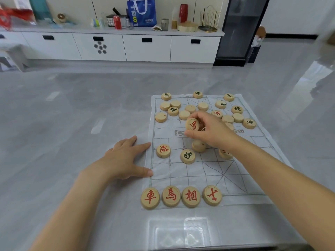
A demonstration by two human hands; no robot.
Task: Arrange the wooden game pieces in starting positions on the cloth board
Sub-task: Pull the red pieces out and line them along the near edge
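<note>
A white cloth board (235,185) with a printed grid lies on the grey floor. My right hand (208,129) holds a round wooden piece with a red character (192,124) tilted up above the board's middle. My left hand (125,160) rests flat on the floor, thumb and forefinger touching the cloth's left edge. Several red-lettered pieces (181,196) stand in a row along the near edge. A red-lettered piece (163,150), a dark-lettered piece (187,156) and a blank-faced one (198,146) sit in the near half. Many pieces (203,109), some face down, are scattered over the far half.
Glossy grey floor (72,124) surrounds the cloth. White cabinets (126,46) line the far wall, their top holding a blue bag (142,11), cans and cups. A black cabinet (239,29) stands at the right.
</note>
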